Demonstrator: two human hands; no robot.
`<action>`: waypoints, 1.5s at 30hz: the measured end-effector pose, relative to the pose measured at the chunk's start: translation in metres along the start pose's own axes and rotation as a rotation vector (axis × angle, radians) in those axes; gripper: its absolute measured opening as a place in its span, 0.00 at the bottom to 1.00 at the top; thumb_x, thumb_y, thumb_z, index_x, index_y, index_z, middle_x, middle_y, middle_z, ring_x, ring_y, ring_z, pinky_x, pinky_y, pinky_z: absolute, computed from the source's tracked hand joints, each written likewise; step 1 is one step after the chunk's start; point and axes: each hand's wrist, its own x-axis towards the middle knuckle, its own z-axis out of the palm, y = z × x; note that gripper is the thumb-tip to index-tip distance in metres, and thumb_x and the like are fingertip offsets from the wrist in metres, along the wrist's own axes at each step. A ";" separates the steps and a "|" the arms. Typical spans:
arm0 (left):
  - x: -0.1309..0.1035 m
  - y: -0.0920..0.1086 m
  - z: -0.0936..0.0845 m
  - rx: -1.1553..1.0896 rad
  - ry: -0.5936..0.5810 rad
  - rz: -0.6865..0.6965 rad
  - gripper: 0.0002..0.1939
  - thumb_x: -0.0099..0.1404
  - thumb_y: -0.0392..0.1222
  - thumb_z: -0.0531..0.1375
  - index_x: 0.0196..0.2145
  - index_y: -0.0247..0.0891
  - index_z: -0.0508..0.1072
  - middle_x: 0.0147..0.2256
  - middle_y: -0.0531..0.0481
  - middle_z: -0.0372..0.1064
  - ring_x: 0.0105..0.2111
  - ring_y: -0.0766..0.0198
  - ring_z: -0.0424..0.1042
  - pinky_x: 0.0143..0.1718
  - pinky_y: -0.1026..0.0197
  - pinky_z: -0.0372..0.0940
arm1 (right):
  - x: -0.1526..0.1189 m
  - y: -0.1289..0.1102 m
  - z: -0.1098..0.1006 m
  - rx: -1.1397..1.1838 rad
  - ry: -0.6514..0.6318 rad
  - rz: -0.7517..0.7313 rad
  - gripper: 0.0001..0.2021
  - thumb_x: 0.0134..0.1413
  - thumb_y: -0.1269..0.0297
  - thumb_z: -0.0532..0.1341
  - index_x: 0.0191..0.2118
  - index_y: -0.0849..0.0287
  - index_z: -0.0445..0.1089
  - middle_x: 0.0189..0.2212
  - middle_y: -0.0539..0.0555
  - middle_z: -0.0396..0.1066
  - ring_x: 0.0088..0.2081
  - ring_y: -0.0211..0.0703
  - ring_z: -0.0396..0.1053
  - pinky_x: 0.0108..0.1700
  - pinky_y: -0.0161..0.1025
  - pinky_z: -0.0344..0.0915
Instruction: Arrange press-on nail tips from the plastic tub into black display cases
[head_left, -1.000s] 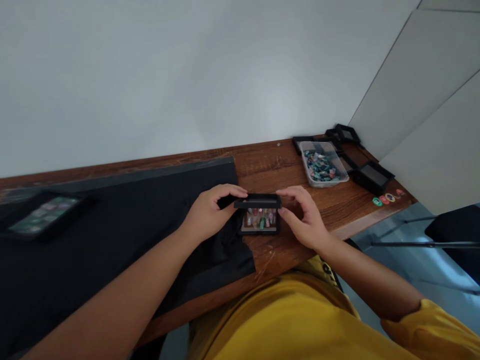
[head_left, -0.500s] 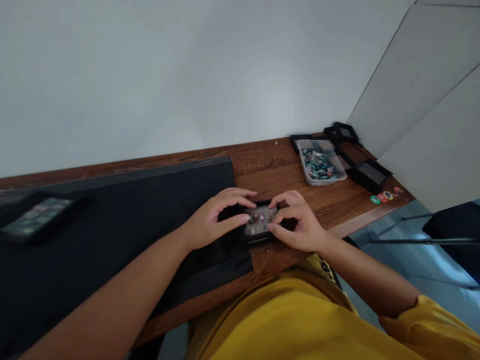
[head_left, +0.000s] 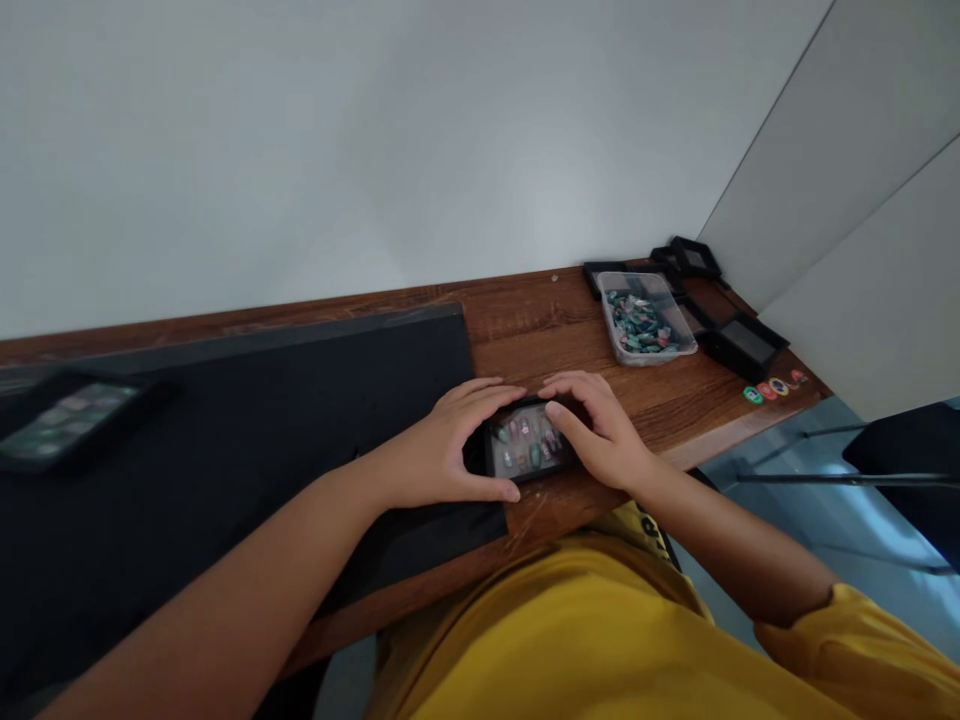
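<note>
A small black box (head_left: 528, 442) with a clear window lies at the table's front, near the right end of the dark mat. Several glossy press-on nails in green, pink and pale tones show in it. My left hand (head_left: 450, 450) grips the box's left side, thumb along the near edge and fingers at the far edge. On the other side, my right hand (head_left: 604, 432) curls round the right end, its thumb tip over the top and its fingers at the far right corner. Part of the box's right end is hidden by this hand.
A clear plastic tub (head_left: 651, 320) of loose green and pink nails stands at the back right, with several black boxes (head_left: 744, 345) around it. Round stickers (head_left: 765, 391) mark the right edge. Another filled box (head_left: 69, 420) rests on the dark mat (head_left: 247, 430) at left.
My left thumb has moved from the box's top down to its near edge. My right fingers have gone from a pinch over the window to holding the right end. More nails show.
</note>
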 end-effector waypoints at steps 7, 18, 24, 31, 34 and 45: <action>0.002 0.012 -0.006 -0.015 -0.051 -0.064 0.56 0.54 0.73 0.71 0.71 0.42 0.64 0.72 0.35 0.61 0.75 0.32 0.51 0.73 0.30 0.54 | 0.000 -0.003 0.000 -0.063 -0.035 -0.004 0.07 0.72 0.59 0.59 0.46 0.53 0.73 0.48 0.56 0.80 0.54 0.49 0.75 0.60 0.50 0.65; 0.000 0.017 -0.002 0.047 0.064 0.049 0.49 0.56 0.64 0.72 0.70 0.46 0.64 0.67 0.40 0.68 0.68 0.38 0.65 0.71 0.36 0.59 | -0.001 -0.003 0.000 -0.080 -0.026 0.057 0.12 0.72 0.55 0.58 0.53 0.53 0.71 0.53 0.58 0.78 0.56 0.52 0.73 0.62 0.55 0.67; -0.004 0.028 -0.004 0.145 0.191 0.090 0.50 0.61 0.54 0.70 0.75 0.49 0.52 0.69 0.42 0.65 0.66 0.43 0.68 0.69 0.41 0.63 | -0.006 0.003 0.004 0.042 0.012 0.172 0.24 0.70 0.51 0.60 0.65 0.53 0.64 0.61 0.63 0.73 0.63 0.56 0.71 0.67 0.59 0.67; -0.002 0.037 -0.010 0.198 0.367 0.241 0.49 0.65 0.50 0.69 0.76 0.51 0.49 0.67 0.42 0.67 0.63 0.43 0.71 0.66 0.41 0.67 | -0.002 0.000 0.006 0.363 -0.112 0.181 0.31 0.57 0.57 0.72 0.63 0.53 0.62 0.59 0.62 0.77 0.59 0.55 0.77 0.64 0.57 0.73; -0.001 0.041 -0.009 0.243 0.368 0.295 0.50 0.67 0.47 0.68 0.77 0.51 0.44 0.67 0.41 0.67 0.63 0.42 0.71 0.65 0.41 0.68 | -0.001 -0.002 0.004 0.371 -0.162 0.198 0.27 0.57 0.59 0.72 0.59 0.53 0.67 0.56 0.60 0.78 0.56 0.54 0.79 0.61 0.55 0.76; 0.000 0.039 -0.004 0.284 0.342 0.245 0.54 0.69 0.48 0.67 0.78 0.51 0.34 0.71 0.38 0.61 0.68 0.42 0.65 0.69 0.37 0.64 | -0.002 0.003 0.006 0.387 -0.136 0.216 0.22 0.57 0.60 0.70 0.56 0.55 0.68 0.51 0.58 0.79 0.53 0.52 0.79 0.59 0.53 0.76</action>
